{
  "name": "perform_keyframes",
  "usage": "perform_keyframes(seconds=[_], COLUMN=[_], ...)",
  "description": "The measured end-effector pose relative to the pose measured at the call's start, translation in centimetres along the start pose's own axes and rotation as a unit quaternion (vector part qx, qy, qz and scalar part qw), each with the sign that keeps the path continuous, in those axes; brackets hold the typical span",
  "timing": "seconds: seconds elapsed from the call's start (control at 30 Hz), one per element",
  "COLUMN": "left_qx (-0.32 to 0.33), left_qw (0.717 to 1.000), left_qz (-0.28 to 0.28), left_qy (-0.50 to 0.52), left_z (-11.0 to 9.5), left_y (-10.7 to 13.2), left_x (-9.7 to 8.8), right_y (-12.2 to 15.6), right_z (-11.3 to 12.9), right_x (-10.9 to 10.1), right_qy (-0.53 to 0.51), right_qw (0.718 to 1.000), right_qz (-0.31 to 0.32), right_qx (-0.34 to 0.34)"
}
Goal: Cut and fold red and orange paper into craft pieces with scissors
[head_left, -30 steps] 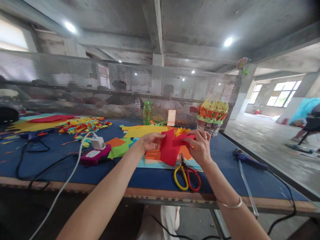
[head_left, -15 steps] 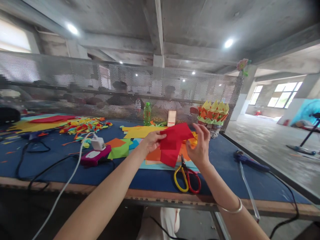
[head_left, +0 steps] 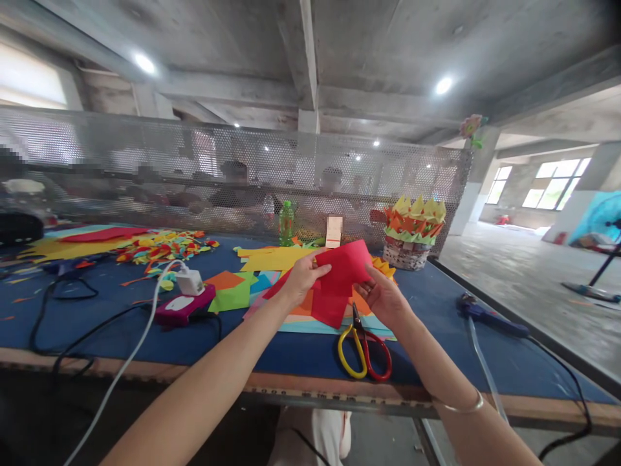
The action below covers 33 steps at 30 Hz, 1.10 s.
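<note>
Both of my hands hold a sheet of red paper [head_left: 342, 272] in the air above the blue table [head_left: 272, 340]. My left hand [head_left: 301, 278] pinches its upper left edge. My right hand [head_left: 381, 298] grips its lower right side from underneath, fingers curled. A lower flap of the red paper hangs down over a stack of coloured paper sheets [head_left: 301, 310]. Scissors [head_left: 363, 346] with one yellow and one red handle lie on the table just below my right hand.
A pink phone [head_left: 184, 304] with a white charger [head_left: 190, 280] and cables lies to the left. Paper scraps [head_left: 160, 246] cover the far left. A green bottle [head_left: 286, 222] and a paper-decorated basket [head_left: 412, 236] stand by the mesh screen. A glue gun [head_left: 485, 314] lies right.
The red paper has been opened out and lifted higher. My right hand moved from its top edge down to its lower right side, palm turned up. My left hand kept its grip.
</note>
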<state>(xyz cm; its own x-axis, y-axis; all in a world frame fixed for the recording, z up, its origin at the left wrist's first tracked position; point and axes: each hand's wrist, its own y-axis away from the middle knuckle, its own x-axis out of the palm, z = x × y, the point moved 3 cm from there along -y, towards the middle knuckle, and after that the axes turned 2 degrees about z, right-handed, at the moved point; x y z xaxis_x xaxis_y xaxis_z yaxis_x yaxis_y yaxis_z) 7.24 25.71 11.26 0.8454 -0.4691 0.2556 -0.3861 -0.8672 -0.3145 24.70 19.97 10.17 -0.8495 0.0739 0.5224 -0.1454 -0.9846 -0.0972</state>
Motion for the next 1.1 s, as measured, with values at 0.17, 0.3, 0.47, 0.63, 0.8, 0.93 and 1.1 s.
perform_keyframes(seconds=[0.17,0.3,0.47,0.63,0.8,0.93,1.1], left_qx=[-0.014,-0.021,-0.032,-0.035,-0.035,-0.041,-0.041], left_qw=[1.000,1.000,0.999,0.999,0.999,0.998,0.998], left_qz=[-0.002,-0.005,-0.002,-0.003,-0.021,-0.036,-0.042], left_qy=[0.000,0.005,0.013,0.028,0.033,0.033,0.038], left_z=[0.9,1.1,1.0,0.9,0.6,0.4,0.3], left_y=[-0.3,-0.5,-0.4,-0.4,-0.3,-0.1,0.0], left_x=[-0.5,-0.7,-0.6,-0.6,-0.6,-0.4,-0.3], right_y=[0.0,0.2,0.1,0.0,0.1,0.2,0.3], right_z=[-0.2,-0.4,-0.5,-0.8,-1.1,-1.1,-1.1], right_x=[-0.2,-0.1,-0.3,-0.3,-0.2,-0.1,0.1], right_qy=[-0.025,-0.014,-0.004,0.002,0.018,0.025,0.029], right_qw=[1.000,1.000,1.000,1.000,1.000,0.999,0.999], right_qz=[-0.005,-0.008,-0.022,-0.024,-0.014,-0.014,-0.017], right_qx=[0.010,0.000,-0.007,-0.005,0.020,0.029,0.031])
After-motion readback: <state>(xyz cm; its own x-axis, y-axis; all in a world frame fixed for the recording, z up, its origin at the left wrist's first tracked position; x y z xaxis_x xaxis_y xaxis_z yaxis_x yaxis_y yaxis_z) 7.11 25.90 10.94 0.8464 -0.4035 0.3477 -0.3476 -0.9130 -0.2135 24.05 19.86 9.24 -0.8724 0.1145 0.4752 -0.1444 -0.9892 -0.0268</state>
